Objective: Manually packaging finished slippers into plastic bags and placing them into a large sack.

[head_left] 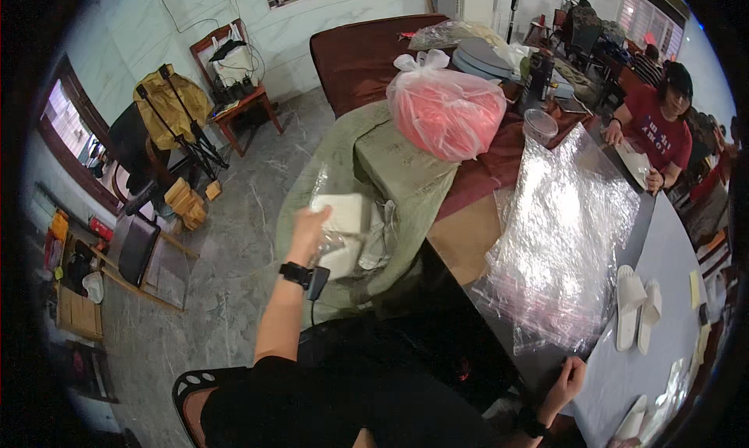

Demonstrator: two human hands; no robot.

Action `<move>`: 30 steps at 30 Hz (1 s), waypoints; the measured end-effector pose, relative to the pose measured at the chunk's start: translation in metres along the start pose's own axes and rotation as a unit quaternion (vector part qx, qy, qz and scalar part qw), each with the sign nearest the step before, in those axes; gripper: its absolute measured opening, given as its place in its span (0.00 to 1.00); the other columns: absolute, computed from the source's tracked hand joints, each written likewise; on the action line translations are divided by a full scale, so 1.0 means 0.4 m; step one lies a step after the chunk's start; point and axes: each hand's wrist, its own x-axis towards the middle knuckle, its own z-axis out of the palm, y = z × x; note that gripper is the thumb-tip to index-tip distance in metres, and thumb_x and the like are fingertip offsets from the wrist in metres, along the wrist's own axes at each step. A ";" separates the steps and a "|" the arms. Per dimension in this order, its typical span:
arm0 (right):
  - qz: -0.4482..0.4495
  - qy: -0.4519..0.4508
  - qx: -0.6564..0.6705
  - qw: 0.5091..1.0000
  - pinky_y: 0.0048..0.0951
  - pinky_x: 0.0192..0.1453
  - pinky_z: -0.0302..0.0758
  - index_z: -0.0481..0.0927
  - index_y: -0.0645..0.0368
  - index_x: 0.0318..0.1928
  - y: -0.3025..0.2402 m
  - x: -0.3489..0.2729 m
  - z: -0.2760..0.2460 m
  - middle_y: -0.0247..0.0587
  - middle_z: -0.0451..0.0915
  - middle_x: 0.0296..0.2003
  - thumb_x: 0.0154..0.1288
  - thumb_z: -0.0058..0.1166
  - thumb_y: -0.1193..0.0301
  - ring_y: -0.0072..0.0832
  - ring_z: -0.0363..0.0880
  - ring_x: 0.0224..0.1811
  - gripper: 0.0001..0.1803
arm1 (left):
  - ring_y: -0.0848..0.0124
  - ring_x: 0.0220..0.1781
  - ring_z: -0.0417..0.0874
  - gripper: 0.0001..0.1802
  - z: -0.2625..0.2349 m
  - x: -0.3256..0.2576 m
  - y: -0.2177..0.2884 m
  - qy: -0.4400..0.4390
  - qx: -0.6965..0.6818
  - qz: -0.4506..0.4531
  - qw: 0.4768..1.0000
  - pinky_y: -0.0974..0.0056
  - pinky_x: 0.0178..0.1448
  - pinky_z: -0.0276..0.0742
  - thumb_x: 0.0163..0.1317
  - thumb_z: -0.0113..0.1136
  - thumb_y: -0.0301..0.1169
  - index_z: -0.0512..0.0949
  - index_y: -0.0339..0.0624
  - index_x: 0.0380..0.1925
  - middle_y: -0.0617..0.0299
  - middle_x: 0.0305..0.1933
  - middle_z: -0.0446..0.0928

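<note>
My left hand (311, 231), with a black band on the wrist, is closed on the edge of a white wrapped bundle (349, 211) with clear plastic about it. The bundle is over an opened green woven sack (312, 286), and a second white piece (342, 259) shows just below it. Past the sack's mouth, crumpled clear plastic (379, 233) shows. My right hand (573, 379) rests at the near edge of the grey table, fingers curled in with nothing seen in them. A stack of clear plastic bags (566, 230) lies beyond it, and white slippers (630, 308) lie to its right.
A pink-filled plastic bag (446, 109) sits on the sack. Opposite, a person in a red shirt (659, 132) handles a pale item at the grey table (624, 378). A clear tub (540, 126) stands near the bags. At left are a chair (144, 249) and wooden blocks (186, 202).
</note>
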 end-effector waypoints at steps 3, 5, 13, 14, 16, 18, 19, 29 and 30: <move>-0.018 0.019 -0.040 0.999 0.28 0.47 0.72 0.76 0.67 0.36 -0.002 -0.002 0.005 0.40 0.76 0.35 0.74 0.51 0.77 0.28 0.72 0.38 0.07 | 0.62 0.31 0.83 0.16 0.035 0.106 -0.090 -0.028 0.067 -0.040 0.997 0.50 0.30 0.87 0.68 0.65 0.36 0.81 0.31 0.42 0.56 0.35 0.80; -0.031 0.028 -0.053 0.998 0.28 0.48 0.71 0.75 0.68 0.37 0.003 0.000 0.009 0.39 0.75 0.34 0.74 0.53 0.75 0.29 0.73 0.39 0.08 | 0.63 0.29 0.82 0.15 0.057 0.174 -0.124 -0.017 0.065 -0.038 0.997 0.53 0.26 0.84 0.68 0.65 0.36 0.81 0.31 0.39 0.57 0.33 0.80; -0.036 0.030 -0.132 0.990 0.36 0.50 0.79 0.85 0.66 0.41 -0.120 0.001 0.017 0.47 0.85 0.37 0.74 0.59 0.70 0.37 0.81 0.38 0.10 | 0.44 0.40 0.84 0.12 0.144 0.469 -0.264 0.263 0.185 0.184 0.929 0.50 0.46 0.75 0.69 0.60 0.29 0.81 0.31 0.47 0.41 0.38 0.84; -0.039 0.026 -0.133 0.990 0.36 0.50 0.79 0.85 0.66 0.41 -0.123 0.004 0.029 0.47 0.85 0.37 0.74 0.59 0.70 0.37 0.81 0.38 0.10 | 0.42 0.44 0.84 0.13 0.135 0.493 -0.279 0.293 0.197 0.261 0.898 0.50 0.49 0.76 0.69 0.59 0.26 0.80 0.32 0.51 0.39 0.42 0.84; -0.043 0.045 -0.162 0.985 0.36 0.50 0.79 0.84 0.67 0.42 -0.106 -0.001 0.014 0.46 0.85 0.38 0.74 0.59 0.72 0.37 0.81 0.39 0.09 | 0.45 0.57 0.81 0.23 0.191 0.489 -0.323 0.216 0.207 0.265 0.917 0.48 0.60 0.74 0.68 0.56 0.21 0.75 0.38 0.63 0.42 0.57 0.81; -0.074 0.028 -0.178 0.981 0.37 0.49 0.79 0.84 0.67 0.41 -0.108 0.005 0.021 0.46 0.84 0.37 0.74 0.59 0.72 0.37 0.81 0.38 0.08 | 0.45 0.71 0.69 0.32 0.152 0.505 -0.389 0.158 0.477 0.166 0.849 0.41 0.72 0.65 0.66 0.56 0.20 0.68 0.47 0.72 0.50 0.73 0.70; -0.065 0.018 -0.161 0.985 0.37 0.49 0.79 0.84 0.67 0.41 -0.122 0.008 0.041 0.46 0.84 0.37 0.74 0.59 0.72 0.38 0.80 0.38 0.08 | 0.44 0.79 0.57 0.38 0.061 0.526 -0.438 0.110 0.539 0.098 0.829 0.32 0.77 0.52 0.66 0.55 0.23 0.59 0.53 0.77 0.58 0.81 0.56; -0.037 0.051 -0.199 0.978 0.38 0.49 0.78 0.84 0.68 0.43 -0.115 -0.002 0.043 0.49 0.84 0.37 0.75 0.58 0.72 0.39 0.79 0.39 0.09 | 0.46 0.83 0.51 0.35 0.118 0.618 -0.701 -0.146 0.559 -0.098 0.810 0.41 0.82 0.51 0.77 0.44 0.45 0.49 0.55 0.80 0.57 0.85 0.43; -0.037 0.054 -0.200 0.978 0.38 0.49 0.78 0.84 0.68 0.43 -0.117 0.000 0.046 0.49 0.84 0.37 0.75 0.58 0.72 0.39 0.79 0.39 0.09 | 0.46 0.83 0.51 0.35 0.092 0.649 -0.745 -0.149 0.559 -0.096 0.810 0.41 0.82 0.51 0.77 0.44 0.45 0.49 0.55 0.80 0.57 0.85 0.43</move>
